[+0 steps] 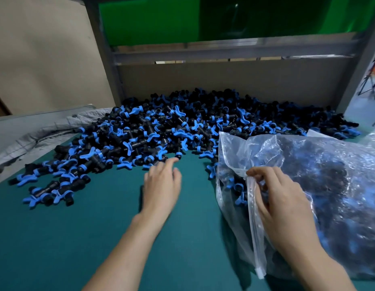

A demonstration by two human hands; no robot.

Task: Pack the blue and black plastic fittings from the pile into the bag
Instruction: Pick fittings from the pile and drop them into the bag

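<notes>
While the right grip [274,198] pinches the mouth of the bag [333,164], the left grip [162,181], released, hovers beside the pile of fittings [172,127] left of the bag; the next move probably calls for scooping a handful.

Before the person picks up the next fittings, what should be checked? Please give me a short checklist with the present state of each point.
1. Left hand free: ok. The left hand is open and holds nothing.
2. Pile within reach: ok. The front edge of the pile lies just beyond its fingertips.
3. Bag held: ok. The right hand pinches the bag at its rim.
4. Bag mouth wide enough: cannot tell. The rim is crumpled around the right hand.
5. Room left in the bag: cannot tell. It already holds many fittings.
</notes>
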